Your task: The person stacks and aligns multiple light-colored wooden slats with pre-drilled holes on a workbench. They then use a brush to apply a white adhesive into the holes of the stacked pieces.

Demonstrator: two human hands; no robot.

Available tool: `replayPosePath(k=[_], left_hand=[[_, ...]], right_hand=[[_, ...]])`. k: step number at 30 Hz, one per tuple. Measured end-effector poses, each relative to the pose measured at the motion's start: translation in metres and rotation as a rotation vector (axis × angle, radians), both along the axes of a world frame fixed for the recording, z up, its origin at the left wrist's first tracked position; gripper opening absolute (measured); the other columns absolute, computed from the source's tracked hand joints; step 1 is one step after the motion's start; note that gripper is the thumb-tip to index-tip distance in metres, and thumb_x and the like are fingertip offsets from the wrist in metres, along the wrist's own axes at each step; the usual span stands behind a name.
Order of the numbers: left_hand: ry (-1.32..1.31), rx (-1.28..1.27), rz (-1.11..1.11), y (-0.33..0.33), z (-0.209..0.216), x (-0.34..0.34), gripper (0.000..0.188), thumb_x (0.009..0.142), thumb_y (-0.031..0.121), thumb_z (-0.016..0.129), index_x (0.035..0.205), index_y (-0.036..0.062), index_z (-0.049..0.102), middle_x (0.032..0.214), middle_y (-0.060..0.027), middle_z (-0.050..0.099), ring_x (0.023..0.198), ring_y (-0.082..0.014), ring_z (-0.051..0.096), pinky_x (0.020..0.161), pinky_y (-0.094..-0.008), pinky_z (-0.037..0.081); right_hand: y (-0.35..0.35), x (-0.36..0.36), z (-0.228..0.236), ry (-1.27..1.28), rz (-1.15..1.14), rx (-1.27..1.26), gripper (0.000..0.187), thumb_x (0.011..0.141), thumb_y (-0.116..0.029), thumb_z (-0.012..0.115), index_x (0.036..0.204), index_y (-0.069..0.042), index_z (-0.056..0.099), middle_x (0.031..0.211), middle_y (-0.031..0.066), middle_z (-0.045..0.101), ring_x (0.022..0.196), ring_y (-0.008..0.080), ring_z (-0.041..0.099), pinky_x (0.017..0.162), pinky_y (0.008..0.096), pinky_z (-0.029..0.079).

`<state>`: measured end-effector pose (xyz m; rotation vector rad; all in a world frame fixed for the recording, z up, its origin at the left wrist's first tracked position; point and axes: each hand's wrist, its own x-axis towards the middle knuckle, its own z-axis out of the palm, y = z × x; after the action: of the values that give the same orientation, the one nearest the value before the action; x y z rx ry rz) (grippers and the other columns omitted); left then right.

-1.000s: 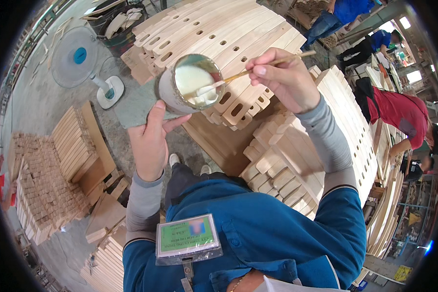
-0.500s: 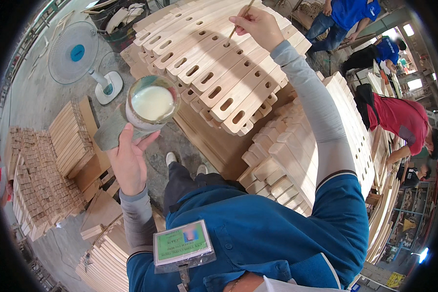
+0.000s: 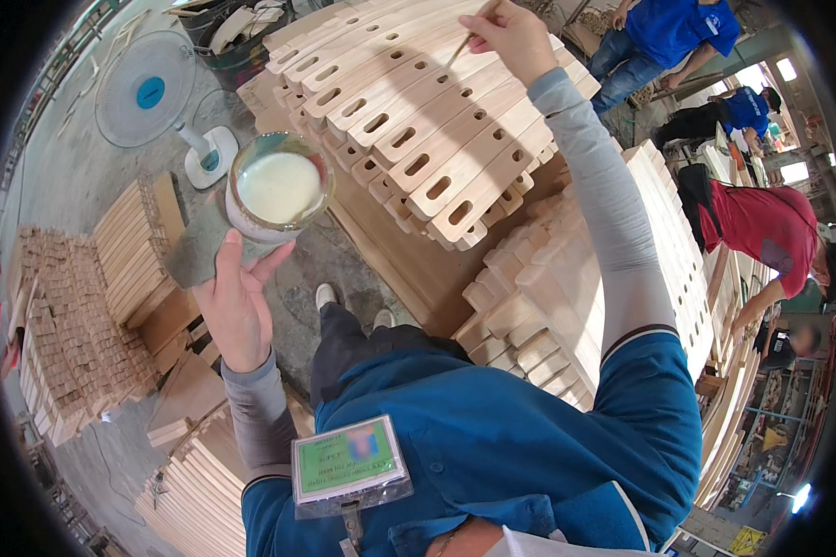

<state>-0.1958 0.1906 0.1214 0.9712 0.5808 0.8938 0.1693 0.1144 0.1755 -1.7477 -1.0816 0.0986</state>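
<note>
The stack of slotted pale slats (image 3: pixel 437 125) is the largest item, with a bare strip of brown board (image 3: pixel 385 260) showing along its near-left edge; the right hand (image 3: pixel 511 37) is over the stack's far part. Beyond the stack's far-left corner stands a dark bin (image 3: pixel 260 70) holding loose wood offcuts (image 3: pixel 241 28). Left of the stack, well apart from it, a cup (image 3: pixel 251 225) is raised above the floor, tilted, containing off-white liquid (image 3: pixel 279 186) below its stained rim. The left hand (image 3: pixel 237 311) has its fingers closed on the cup's lower wall and a grey sheet (image 3: pixel 195 251) beside it. The right fingers are pinched together on a thin brush (image 3: pixel 459 51), its tip directed at the slats near a slot; contact cannot be determined.
</note>
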Motion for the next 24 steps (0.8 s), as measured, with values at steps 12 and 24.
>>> replayPosePath(k=[12, 24], left_hand=[[-0.012, 0.238, -0.061, -0.015, 0.041, 0.012, 0.042, 0.089, 0.009, 0.045, 0.128, -0.0033, 0.034, 0.122, -0.0144, 0.046, 0.101, -0.0251, 0.055, 0.071, -0.0382, 0.056], [-0.048, 0.247, -0.077, -0.023, 0.040, 0.015, 0.040, 0.090, 0.008, 0.042, 0.127, -0.0046, 0.033, 0.122, -0.0155, 0.045, 0.100, -0.0259, 0.055, 0.071, -0.0377, 0.056]], right_hand=[[-0.076, -0.119, 0.063, 0.380, 0.552, 0.153, 0.015, 0.085, -0.010, 0.056, 0.088, 0.005, 0.057, 0.082, 0.0140, 0.062, 0.072, 0.0189, 0.064, 0.068, 0.0287, 0.054], [-0.081, -0.132, 0.035, 0.719, 0.517, 0.175, 0.014, 0.082, -0.011, 0.061, 0.077, 0.002, 0.057, 0.078, 0.0137, 0.062, 0.069, 0.0192, 0.064, 0.062, 0.0292, 0.055]])
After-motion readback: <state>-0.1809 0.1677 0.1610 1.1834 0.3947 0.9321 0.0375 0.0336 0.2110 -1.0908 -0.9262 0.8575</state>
